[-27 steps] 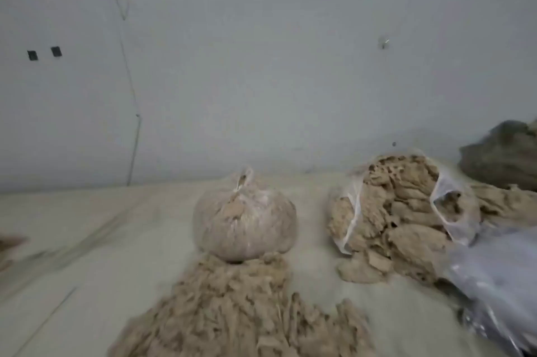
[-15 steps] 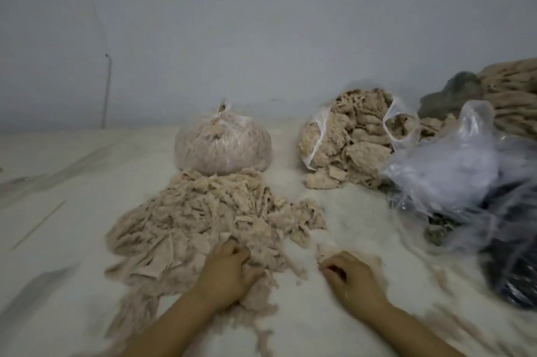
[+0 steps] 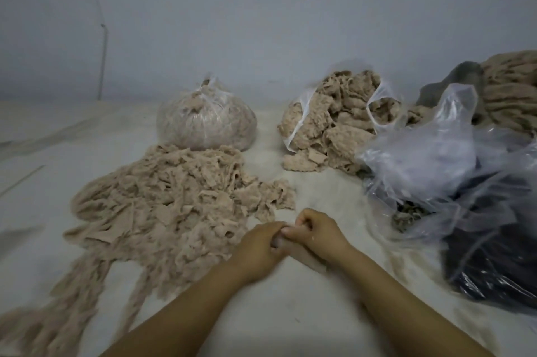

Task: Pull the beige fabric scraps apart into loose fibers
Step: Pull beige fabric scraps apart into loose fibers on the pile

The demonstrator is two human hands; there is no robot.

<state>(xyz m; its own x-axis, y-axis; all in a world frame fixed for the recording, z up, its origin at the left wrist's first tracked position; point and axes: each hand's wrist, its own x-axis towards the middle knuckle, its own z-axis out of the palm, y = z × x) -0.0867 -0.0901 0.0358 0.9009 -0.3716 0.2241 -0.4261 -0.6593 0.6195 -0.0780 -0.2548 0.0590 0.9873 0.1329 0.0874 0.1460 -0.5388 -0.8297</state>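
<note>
Both hands, left hand point(image 3: 258, 252) and right hand point(image 3: 316, 236), are joined at lower centre, fingers curled, pinching one beige scrap point(image 3: 277, 242). The scrap pile point(image 3: 174, 199) is spread to their left.

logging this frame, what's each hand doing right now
Left hand: fingers curled, pinching a small beige scrap.
Right hand: fingers curled, pinching the same scrap.

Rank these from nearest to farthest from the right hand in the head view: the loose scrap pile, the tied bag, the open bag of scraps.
Measured from the right hand:
1. Loose scrap pile, just to its left.
2. Open bag of scraps, ahead and slightly right, near the wall.
3. Tied bag, ahead and to the left, behind the pile.
</note>
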